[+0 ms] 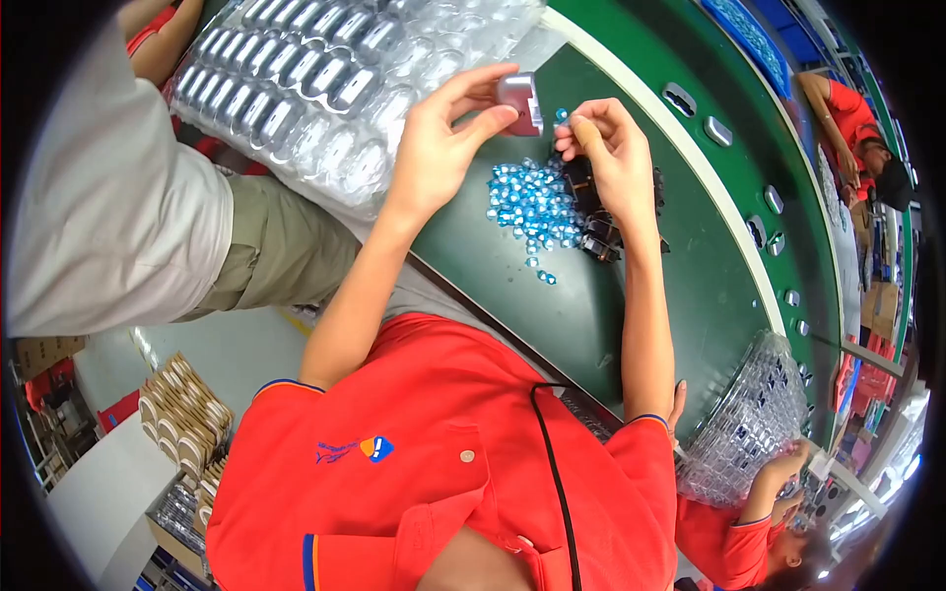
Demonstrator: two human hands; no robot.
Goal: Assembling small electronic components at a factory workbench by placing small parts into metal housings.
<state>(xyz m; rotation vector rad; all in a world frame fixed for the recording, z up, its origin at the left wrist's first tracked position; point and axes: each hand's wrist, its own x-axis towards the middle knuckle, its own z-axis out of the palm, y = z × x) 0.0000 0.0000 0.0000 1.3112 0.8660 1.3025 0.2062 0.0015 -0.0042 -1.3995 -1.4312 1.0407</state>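
My left hand grips a silver-grey rounded plastic housing by its edge, thumb in front, above the green worktable. Close to its right, my right hand pinches a small blue bead-like part between thumb and fingertips. A pile of shiny blue bead-like parts lies on the table below both hands, a few strayed toward me. Beside the pile, partly hidden by my right hand and wrist, is a heap of small black parts.
Clear blister trays of silver housings stand at the upper left, next to a person in grey. Beyond a pale curved rail runs a green conveyor carrying loose housings. More trays and a co-worker are at lower right.
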